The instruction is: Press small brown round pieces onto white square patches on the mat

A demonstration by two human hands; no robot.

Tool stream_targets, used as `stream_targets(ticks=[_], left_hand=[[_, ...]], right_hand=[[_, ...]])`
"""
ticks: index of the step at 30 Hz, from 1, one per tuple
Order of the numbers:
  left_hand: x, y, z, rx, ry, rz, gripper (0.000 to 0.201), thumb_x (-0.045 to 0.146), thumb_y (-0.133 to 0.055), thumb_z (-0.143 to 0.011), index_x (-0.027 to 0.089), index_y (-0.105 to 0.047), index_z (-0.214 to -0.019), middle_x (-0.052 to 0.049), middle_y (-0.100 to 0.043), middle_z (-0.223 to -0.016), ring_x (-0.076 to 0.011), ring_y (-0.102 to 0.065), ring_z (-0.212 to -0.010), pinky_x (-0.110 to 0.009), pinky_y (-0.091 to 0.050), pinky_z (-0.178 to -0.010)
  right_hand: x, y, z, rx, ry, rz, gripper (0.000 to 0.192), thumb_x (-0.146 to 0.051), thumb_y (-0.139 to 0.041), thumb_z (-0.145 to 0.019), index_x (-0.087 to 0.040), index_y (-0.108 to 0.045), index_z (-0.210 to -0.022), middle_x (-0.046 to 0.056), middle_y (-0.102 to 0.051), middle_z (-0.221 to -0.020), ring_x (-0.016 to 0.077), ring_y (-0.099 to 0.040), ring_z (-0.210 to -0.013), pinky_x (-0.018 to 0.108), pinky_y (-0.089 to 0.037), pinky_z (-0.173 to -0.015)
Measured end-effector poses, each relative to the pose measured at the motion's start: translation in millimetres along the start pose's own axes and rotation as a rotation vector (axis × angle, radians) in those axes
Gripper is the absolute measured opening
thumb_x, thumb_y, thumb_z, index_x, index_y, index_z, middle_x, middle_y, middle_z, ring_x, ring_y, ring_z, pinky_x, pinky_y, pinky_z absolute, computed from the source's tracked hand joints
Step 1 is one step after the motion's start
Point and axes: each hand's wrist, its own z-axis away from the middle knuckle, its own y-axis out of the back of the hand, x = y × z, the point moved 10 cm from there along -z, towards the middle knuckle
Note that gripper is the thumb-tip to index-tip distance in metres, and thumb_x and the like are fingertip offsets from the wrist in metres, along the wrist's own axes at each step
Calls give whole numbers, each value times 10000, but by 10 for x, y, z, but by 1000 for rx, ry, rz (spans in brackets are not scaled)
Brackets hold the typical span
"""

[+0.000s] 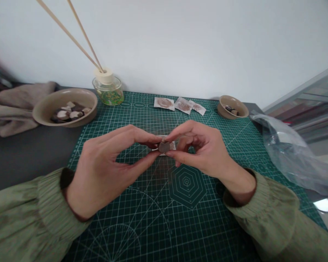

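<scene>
Pinching a brown disc (164, 147) between both hands mid-mat (142, 203), edges clear

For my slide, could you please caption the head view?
Both hands pinch a small brown disc above a green cutting mat.

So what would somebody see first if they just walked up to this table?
Probably the two hands, left hand and right hand, meeting in the middle over the green cutting mat and pinching a small brown disc between the fingertips. Next, the glass bottle at the back left, with long sticks poking up, beside a big bowl of brown and white pieces.
</scene>
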Motion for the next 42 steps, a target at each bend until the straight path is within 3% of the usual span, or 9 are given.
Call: stream_targets(ticks=[4,9,16,25,33,42], left_hand=[[-6,9,2,10,-6,13,61,355,-815,-1155,346,-853,-1201,29,-914,-1082,-174,-866,-869,-335,-784,-872],[-4,0,-11,-6,-24,29,88,326,-816,-1159,347,-842,-1240,49,-925,-1156,-157,-896,-985,-286,-772,-922],[-11,-2,8,6,41,15,74,363,-799,-1158,373,-864,-1192,54,-933,-1144,-183,-908,-973,-327,-800,-904],[-23,4,9,1,33,21,67,359,-793,-1165,367,-849,-1201,68,-929,-1154,-169,-908,-1004,-308,-794,-919],[-8,-3,15,3,33,22,75,382,-790,-1171,359,-860,-1184,63,-934,-1154,-171,-908,-994,-295,-775,-905],[-13,9,16,13,32,33,48,373,-826,-1145,347,-859,-1169,64,-925,-1111,-175,-902,-987,-305,-776,-917]], right_hand=[[-19,1,6,10,-2,12,406,-306,-1154,-876,-234,-893,-1179,-26,-840,-779,177,-803,-584,278,-633,-541],[-35,-14,2,-15,17,-13,375,-279,-1136,-897,-238,-896,-1182,-42,-813,-763,164,-804,-589,252,-620,-535],[19,1,-1,-15,-17,12,423,-378,-1147,-882,-237,-886,-1184,-26,-819,-793,171,-781,-574,286,-624,-535],[-77,-10,-16,8,7,63,345,-287,-1133,-881,-222,-894,-1122,7,-881,-931,96,-650,-522,254,-447,-455],[-20,-13,-6,-6,-43,-7,389,-273,-1150,-854,-224,-906,-1152,42,-930,-1095,105,-723,-509,238,-534,-442],[-40,-17,-16,7,-4,-93,369,-192,-1145,-846,-212,-915,-1134,28,-936,-1111,99,-771,-518,171,-584,-432]])
